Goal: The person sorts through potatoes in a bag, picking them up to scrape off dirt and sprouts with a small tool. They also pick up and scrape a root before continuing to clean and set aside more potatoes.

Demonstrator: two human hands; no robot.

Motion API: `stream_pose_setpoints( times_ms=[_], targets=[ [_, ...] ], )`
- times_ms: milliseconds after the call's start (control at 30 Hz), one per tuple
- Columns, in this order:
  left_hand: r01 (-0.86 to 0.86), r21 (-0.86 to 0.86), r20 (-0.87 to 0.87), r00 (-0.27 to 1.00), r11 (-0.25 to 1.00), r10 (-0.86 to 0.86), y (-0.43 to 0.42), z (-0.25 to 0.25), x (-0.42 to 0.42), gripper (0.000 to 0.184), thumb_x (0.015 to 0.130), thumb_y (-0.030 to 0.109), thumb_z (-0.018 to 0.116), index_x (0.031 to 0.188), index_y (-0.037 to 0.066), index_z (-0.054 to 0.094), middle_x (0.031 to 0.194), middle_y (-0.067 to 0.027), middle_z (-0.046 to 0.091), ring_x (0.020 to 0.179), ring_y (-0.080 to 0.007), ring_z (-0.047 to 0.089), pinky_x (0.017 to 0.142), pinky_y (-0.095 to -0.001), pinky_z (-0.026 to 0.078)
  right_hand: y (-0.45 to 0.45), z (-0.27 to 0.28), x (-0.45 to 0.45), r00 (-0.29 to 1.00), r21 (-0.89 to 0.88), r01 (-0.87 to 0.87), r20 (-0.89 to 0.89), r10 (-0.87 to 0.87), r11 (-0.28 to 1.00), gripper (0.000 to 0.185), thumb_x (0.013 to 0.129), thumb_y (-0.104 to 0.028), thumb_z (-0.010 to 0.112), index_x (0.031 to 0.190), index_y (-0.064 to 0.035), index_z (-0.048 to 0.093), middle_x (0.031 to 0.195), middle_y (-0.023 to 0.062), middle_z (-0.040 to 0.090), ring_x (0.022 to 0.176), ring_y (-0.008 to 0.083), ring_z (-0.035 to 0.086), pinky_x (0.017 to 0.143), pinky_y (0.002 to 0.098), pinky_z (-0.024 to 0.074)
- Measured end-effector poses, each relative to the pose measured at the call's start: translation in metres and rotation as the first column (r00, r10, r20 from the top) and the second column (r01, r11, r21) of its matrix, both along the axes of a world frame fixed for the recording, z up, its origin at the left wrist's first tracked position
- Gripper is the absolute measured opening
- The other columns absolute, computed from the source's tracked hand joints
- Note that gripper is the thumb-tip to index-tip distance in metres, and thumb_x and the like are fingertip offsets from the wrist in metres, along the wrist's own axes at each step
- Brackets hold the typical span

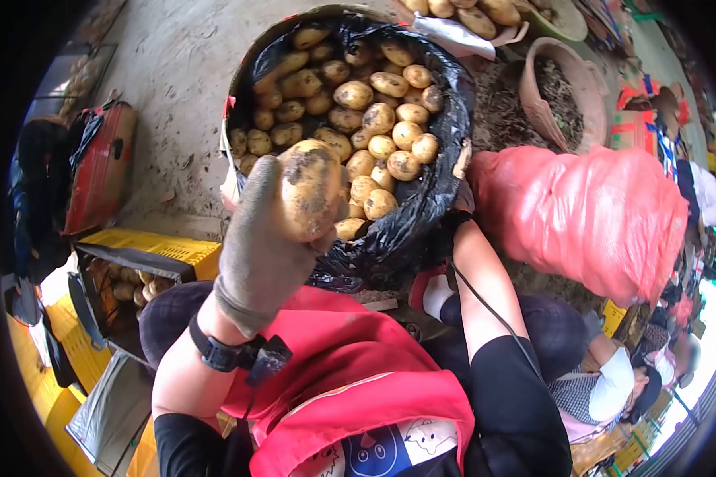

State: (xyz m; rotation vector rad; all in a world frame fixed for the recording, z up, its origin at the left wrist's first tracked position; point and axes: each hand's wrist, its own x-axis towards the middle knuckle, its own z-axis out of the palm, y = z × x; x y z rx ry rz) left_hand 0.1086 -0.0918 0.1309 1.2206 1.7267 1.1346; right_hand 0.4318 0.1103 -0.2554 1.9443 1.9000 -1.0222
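Observation:
My left hand (266,238), in a grey glove, is closed around a large, dirt-marked potato (309,191) held above the near left part of a box. Black plastic (445,103) lines this box, and many potatoes (379,118) lie inside it. My right forearm reaches to the box's right side, where my right hand (463,195) is mostly hidden beside the lining and the pink sack (581,215). What its fingers do cannot be made out.
A tub (533,95) with dark debris stands at the upper right. Yellow crates (163,245) and a red carton (103,167) are on the left. More potatoes (473,20) lie at the top. Another person (605,393) sits at the lower right.

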Motion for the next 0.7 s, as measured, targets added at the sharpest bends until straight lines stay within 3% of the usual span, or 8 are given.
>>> stream_pose_setpoints(
  times_ms=[100,167,233,300,433,467,633,700],
  targets=[
    [-0.034,-0.112,0.395,0.916,0.993,0.076,0.002,0.009,0.004,0.063,0.092,-0.015,0.064,0.148,-0.002,0.039,0.135,-0.0164,0.067,0.123,-0.0244,0.068,0.098,-0.0334,0.059,0.012,0.002,-0.011,0.995,0.058,0.075,-0.062,-0.072,0.995,0.041,0.097,-0.035,0.062,0.121,-0.0035,0.073,0.123,0.0303,0.071,0.123,0.045,0.066,0.099,0.0528,0.0535],
    [-0.1,-0.295,0.844,0.44,0.95,0.308,0.004,0.012,0.007,0.067,0.097,-0.008,0.063,0.156,0.001,0.034,0.141,-0.0162,0.063,0.127,-0.0239,0.066,0.102,-0.0331,0.057,0.017,-0.001,0.001,0.985,0.125,0.121,-0.141,-0.103,0.985,0.041,0.097,-0.034,0.062,0.123,-0.0037,0.072,0.124,0.0301,0.071,0.124,0.0456,0.065,0.099,0.0529,0.0534],
    [-0.117,0.155,0.919,0.381,0.981,-0.1,-0.002,-0.005,0.009,0.062,0.107,0.007,0.058,0.162,0.006,0.03,0.145,-0.0141,0.059,0.129,-0.0244,0.064,0.106,-0.0336,0.055,0.027,0.008,0.003,0.965,0.205,0.164,-0.237,-0.113,0.965,0.041,0.097,-0.032,0.061,0.125,-0.004,0.07,0.125,0.0299,0.07,0.124,0.0461,0.065,0.099,0.0529,0.0534],
    [-0.104,-0.141,0.439,0.885,0.985,0.156,0.002,0.003,0.013,0.079,0.082,-0.009,0.082,0.151,0.005,0.046,0.136,-0.0131,0.061,0.122,-0.0267,0.066,0.103,-0.0402,0.056,0.017,0.14,-0.037,0.976,0.214,0.147,-0.193,-0.106,0.966,0.047,0.092,-0.032,0.071,0.128,-0.0026,0.064,0.125,0.0282,0.071,0.12,0.0447,0.068,0.1,0.0499,0.0531],
    [-0.054,0.077,0.45,0.893,0.996,0.014,-0.007,-0.001,0.017,0.05,0.106,0.02,0.065,0.151,0.006,0.05,0.138,-0.0106,0.065,0.127,-0.0215,0.065,0.104,-0.0356,0.055,0.062,0.166,-0.022,0.781,0.339,0.097,-0.608,0.139,0.936,0.042,0.093,-0.034,0.075,0.118,-0.0025,0.065,0.097,0.0162,0.075,0.089,0.0283,0.072,0.08,0.0419,0.0563],
    [0.089,0.28,-0.184,0.982,0.956,-0.038,-0.01,0.017,0.017,0.061,0.092,0.007,0.08,0.147,0.003,0.053,0.131,-0.0112,0.068,0.123,-0.0212,0.067,0.103,-0.0353,0.055,0.05,0.214,-0.027,0.803,0.243,0.157,-0.596,0.02,0.957,0.04,0.095,-0.037,0.075,0.115,-0.0029,0.065,0.091,0.012,0.072,0.079,0.0242,0.07,0.073,0.0399,0.0551],
    [0.103,0.365,-0.079,0.994,0.925,-0.079,-0.019,0.019,0.026,0.073,0.079,-0.005,0.086,0.145,0.002,0.055,0.13,-0.0129,0.069,0.121,-0.0241,0.068,0.104,-0.0366,0.054,-0.011,0.381,-0.043,0.532,-0.05,0.165,-0.836,-0.131,0.985,0.031,0.104,-0.036,0.07,0.111,-0.0056,0.068,0.085,-0.0001,0.067,0.066,0.009,0.06,0.06,0.0266,0.0494],
    [-0.077,0.128,0.991,0.044,0.989,-0.125,-0.02,0.02,0.031,0.074,0.08,-0.005,0.085,0.147,0.002,0.054,0.132,-0.0132,0.068,0.123,-0.0246,0.067,0.106,-0.0366,0.053,-0.05,0.421,-0.049,0.528,0.036,0.027,-0.849,0.016,0.999,0.023,0.104,-0.019,0.067,0.12,-0.002,0.068,0.092,-0.0006,0.068,0.077,0.0063,0.059,0.071,0.0241,0.0512]
  ],
)
